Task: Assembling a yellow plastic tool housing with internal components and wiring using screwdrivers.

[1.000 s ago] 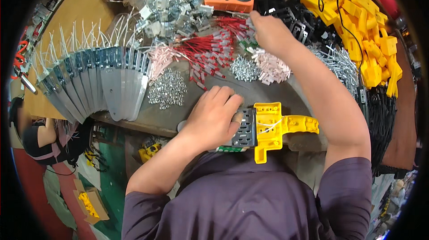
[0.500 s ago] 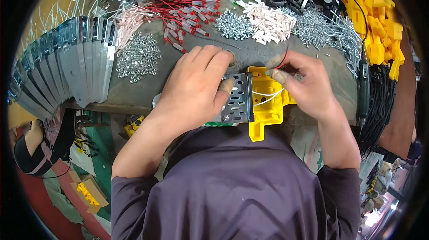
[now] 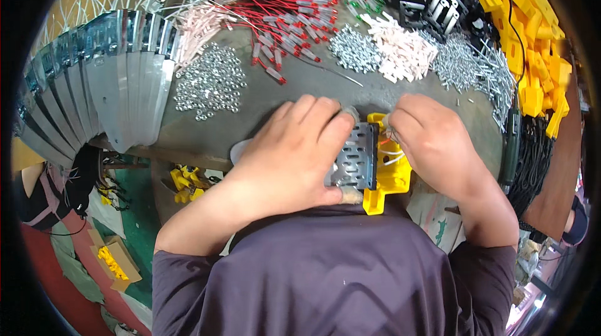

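My left hand (image 3: 299, 157) is closed around a slotted grey metal plate (image 3: 357, 159), the thumb at its near edge and the fingers over its far edge. Against the plate's right side sits a yellow plastic housing (image 3: 393, 183) with two white wires (image 3: 394, 159) looping inside it. My right hand (image 3: 432, 142) pinches at the far end of the housing, and a short bit of thin red wire (image 3: 384, 141) shows at its fingertips. Those fingertips are partly hidden behind the hand. Fingertip covers show on some of my fingers.
Along the back lie red-wired indicator lights (image 3: 294, 14), small nuts (image 3: 210, 82), white sleeves (image 3: 404, 48), screws (image 3: 463, 61) and black brackets (image 3: 438, 1). Grey metal strips (image 3: 119, 86) fan out at left. Yellow housings (image 3: 535, 42) pile up at right, above black cords (image 3: 532, 167).
My left thumb has moved from the plate's face to its near edge. My right hand has turned over more, its fingers closing in at the housing's far end. The whole view has shifted slightly.
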The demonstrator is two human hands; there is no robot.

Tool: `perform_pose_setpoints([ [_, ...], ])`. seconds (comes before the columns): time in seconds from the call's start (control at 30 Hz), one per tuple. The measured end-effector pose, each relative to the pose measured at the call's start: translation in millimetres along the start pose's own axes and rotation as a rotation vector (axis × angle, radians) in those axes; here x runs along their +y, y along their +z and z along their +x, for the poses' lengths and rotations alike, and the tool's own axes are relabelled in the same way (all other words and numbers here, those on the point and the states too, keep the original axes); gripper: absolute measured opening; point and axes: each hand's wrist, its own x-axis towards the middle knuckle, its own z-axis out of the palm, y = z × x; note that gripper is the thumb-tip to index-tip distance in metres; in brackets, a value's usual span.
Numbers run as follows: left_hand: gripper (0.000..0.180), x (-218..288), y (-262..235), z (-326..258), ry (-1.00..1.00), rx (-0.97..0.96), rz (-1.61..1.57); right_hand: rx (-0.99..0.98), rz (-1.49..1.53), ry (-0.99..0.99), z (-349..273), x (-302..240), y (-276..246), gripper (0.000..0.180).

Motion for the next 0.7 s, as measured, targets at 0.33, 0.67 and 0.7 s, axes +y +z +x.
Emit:
perform_pose_setpoints([
  [0.33, 0.083, -1.8, -0.8, -0.8, 0.038, 0.043, -0.101, -0.17, 0.111, 0.035, 13.8, 4.4, -8.8, 0.013],
  [0.67, 0.082, -3.6, 2.5, -2.2, 0.075, 0.104, -0.068, 0.06, 0.317, -0.127, 106.3, 30.5, -19.9, 0.017],
  [0.7, 0.082, -4.3, 2.1, -3.6, 0.071, 0.104, -0.062, 0.099, 0.273, -0.106, 127.1, 19.6, -11.8, 0.018],
])
